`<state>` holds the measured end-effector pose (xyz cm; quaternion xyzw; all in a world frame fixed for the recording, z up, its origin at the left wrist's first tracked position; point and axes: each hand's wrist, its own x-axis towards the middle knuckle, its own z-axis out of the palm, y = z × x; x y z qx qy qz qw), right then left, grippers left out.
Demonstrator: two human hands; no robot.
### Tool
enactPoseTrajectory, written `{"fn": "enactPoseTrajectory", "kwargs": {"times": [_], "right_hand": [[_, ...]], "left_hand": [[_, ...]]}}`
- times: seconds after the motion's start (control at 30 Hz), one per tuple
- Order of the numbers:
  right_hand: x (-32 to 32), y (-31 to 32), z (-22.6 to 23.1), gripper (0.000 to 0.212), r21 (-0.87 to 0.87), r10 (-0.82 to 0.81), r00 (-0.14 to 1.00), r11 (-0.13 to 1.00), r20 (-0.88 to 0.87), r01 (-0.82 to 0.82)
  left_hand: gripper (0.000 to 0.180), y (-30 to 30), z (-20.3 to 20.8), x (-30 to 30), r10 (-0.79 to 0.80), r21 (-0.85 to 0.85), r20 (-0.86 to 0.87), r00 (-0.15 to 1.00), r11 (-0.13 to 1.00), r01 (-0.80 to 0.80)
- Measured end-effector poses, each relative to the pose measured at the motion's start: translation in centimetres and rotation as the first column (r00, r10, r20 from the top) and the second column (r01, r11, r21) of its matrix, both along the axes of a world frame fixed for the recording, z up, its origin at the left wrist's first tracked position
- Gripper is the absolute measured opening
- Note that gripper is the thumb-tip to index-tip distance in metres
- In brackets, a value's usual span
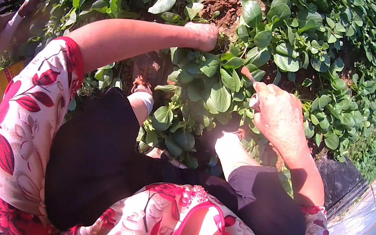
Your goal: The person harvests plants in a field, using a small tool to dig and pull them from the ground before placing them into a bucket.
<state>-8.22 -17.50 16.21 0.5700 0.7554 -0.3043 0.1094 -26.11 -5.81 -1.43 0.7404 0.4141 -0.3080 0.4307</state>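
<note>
Among low, broad-leaved green plants (220, 95), my left hand (202, 36) reaches down beside a patch of bare soil. Its fingers are curled and mostly hidden, so what they hold does not show. Just right of it, my right hand (279, 111) is closed around a small knife (248, 74) with a short, rusty-brown blade. The blade points up and left toward the leaves nearest my left hand. A pale, rounded end of the handle shows at the fingers.
Reddish soil (219, 3) lies beyond my left hand. Both my knees are bent, with leafy plants between my feet. A black object (339, 181) sits at the right, beside a pale surface (360, 231). Part of another person (14, 26) shows at the far left.
</note>
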Motion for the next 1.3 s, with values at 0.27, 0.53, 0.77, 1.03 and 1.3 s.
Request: {"fn": "enactPoseTrajectory", "kwargs": {"times": [0.27,0.53,0.77,1.03,1.3], "right_hand": [[0.5,-0.2,0.0,0.013,0.007,-0.016,0.999,1.000,-0.051,0.016],[0.2,3.4,-0.6,0.024,0.297,-0.113,0.989,0.945,-0.099,0.138],[0.2,4.2,-3.2,0.032,-0.030,-0.154,0.986,0.988,-0.058,0.153],[0.6,4.0,-3.4,0.030,-0.052,-0.179,0.983,0.982,0.028,0.180],[-0.1,4.9,-3.1,0.030,-0.104,-0.187,0.981,0.976,0.049,0.191]], "left_hand": [[0.042,0.5,0.7,0.9,0.043,-0.024,0.012,0.999,0.999,-0.042],[0.028,-0.5,-0.8,1.0,-0.122,0.121,0.112,0.986,0.987,0.109],[0.022,-1.2,-4.1,0.1,-0.234,0.085,0.253,0.939,0.972,0.219],[0.021,-1.7,-5.3,0.6,-0.169,0.009,0.132,0.977,0.986,0.169],[0.021,-1.7,-3.4,0.6,0.096,-0.053,0.068,0.993,0.994,-0.093]]}}
